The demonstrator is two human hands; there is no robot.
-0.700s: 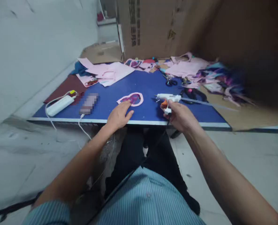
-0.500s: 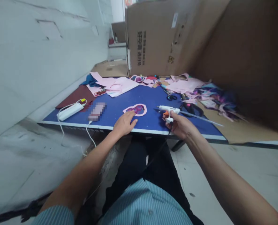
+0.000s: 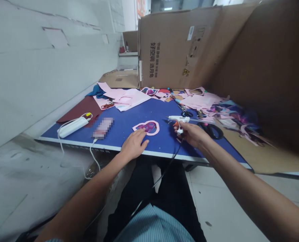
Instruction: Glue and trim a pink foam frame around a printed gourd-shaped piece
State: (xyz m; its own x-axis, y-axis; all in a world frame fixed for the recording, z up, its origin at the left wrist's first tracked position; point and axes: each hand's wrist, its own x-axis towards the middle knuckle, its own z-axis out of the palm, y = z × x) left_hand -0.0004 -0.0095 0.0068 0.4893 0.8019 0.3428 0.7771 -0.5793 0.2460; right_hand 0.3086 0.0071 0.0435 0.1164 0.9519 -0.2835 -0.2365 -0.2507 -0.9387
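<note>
My left hand (image 3: 134, 144) lies flat on the blue table top (image 3: 129, 117), its fingertips just below a pink-edged paper cut-out with a purple print (image 3: 146, 127). The cut-out is shaped like a figure eight and lies flat. My right hand (image 3: 192, 135) grips a white hot glue gun (image 3: 178, 119) with an orange trigger, its nozzle pointing left. The gun's black cord (image 3: 169, 164) hangs down past the table edge. The gun's tip is above the table, to the right of the cut-out.
A white power bank (image 3: 73, 127) with a cable and a blurred rectangular object (image 3: 103, 128) lie left on the blue top. Pink paper scraps (image 3: 131, 99), scissors (image 3: 211, 131) and printed cuttings (image 3: 230, 116) lie along the back. Cardboard boxes (image 3: 174, 50) stand behind.
My view has tilted up, so the table sits lower in the picture. The glue gun has moved slightly closer to the cut-out, and more of its cord shows.
</note>
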